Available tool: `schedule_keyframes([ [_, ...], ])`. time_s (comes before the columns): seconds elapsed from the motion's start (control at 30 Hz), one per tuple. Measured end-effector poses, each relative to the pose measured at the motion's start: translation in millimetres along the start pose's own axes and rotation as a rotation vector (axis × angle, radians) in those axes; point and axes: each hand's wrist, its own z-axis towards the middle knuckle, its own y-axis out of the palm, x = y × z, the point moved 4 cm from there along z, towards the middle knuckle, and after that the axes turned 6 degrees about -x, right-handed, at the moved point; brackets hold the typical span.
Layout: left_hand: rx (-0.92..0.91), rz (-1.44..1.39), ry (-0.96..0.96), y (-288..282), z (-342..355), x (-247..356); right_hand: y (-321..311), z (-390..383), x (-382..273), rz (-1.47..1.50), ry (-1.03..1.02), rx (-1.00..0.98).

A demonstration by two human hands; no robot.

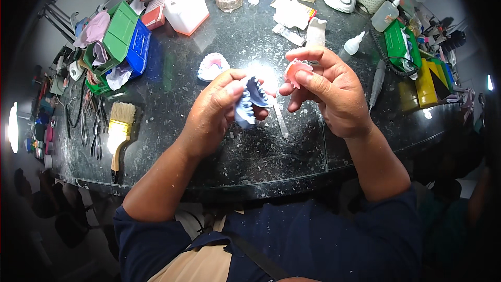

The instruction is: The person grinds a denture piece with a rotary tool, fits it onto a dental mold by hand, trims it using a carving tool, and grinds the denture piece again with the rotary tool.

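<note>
My left hand (219, 105) grips a pale blue dental cast (246, 105) with a row of teeth, tilted on its side near the middle of the view. To the right of it, my right hand (336, 102) pinches a small, thin pink dental plate (294, 69) between thumb and fingers, held up off the bench. Behind my left hand, another dental cast (209, 73) with a pink piece on it lies on the dark, dusty bench (261, 169). A thin metal spatula (282, 124) rests between my hands.
A paintbrush (120, 125) and pliers (95, 141) lie left, below green and blue bins (117, 36). A white jug (183, 13) and glass jar (229, 1) stand behind. Right are a squeeze bottle (354, 44), handpiece (377, 83), green bin (401, 44) and yellow containers (425, 84).
</note>
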Motion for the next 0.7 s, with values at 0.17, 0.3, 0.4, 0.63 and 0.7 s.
schedule_keyframes([
  [0.17,0.045,0.164,-0.019,-2,0,-3,-6,0,-1,0.052,0.029,-0.035],
  [0.3,0.019,0.154,0.038,5,0,0,-6,1,1,0.111,0.032,-0.007],
  [0.4,0.043,0.129,0.045,9,-1,5,-6,1,2,0.122,0.051,-0.036],
  [0.63,0.056,0.217,0.075,9,-1,5,-10,3,4,0.142,0.058,-0.023],
  [0.7,0.079,0.276,0.133,9,-1,6,-12,3,4,0.183,0.053,-0.071],
])
